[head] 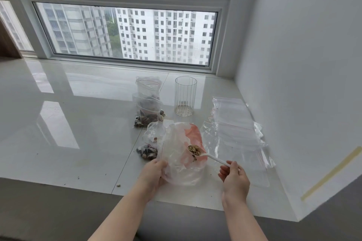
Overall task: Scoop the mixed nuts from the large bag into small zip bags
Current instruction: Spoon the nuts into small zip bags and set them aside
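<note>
My left hand (pixel 153 173) grips the left side of the large clear bag (pixel 180 154), which has a pink patch inside and stands open on the white sill. My right hand (pixel 234 177) pinches the handle of a white spoon (pixel 212 157). The spoon's bowl holds a heap of mixed nuts (pixel 194 150) above the bag's mouth, and one piece hangs just below it. A small zip bag with nuts (pixel 147 150) lies left of the large bag. Two filled small zip bags (pixel 148 107) stand further back.
A ribbed clear glass (pixel 185 98) stands behind the large bag. A pile of flat unfilled zip bags (pixel 237 129) lies to the right, near the white wall. Crumbs dot the sill (pixel 78 123) by its front edge. A window runs along the back.
</note>
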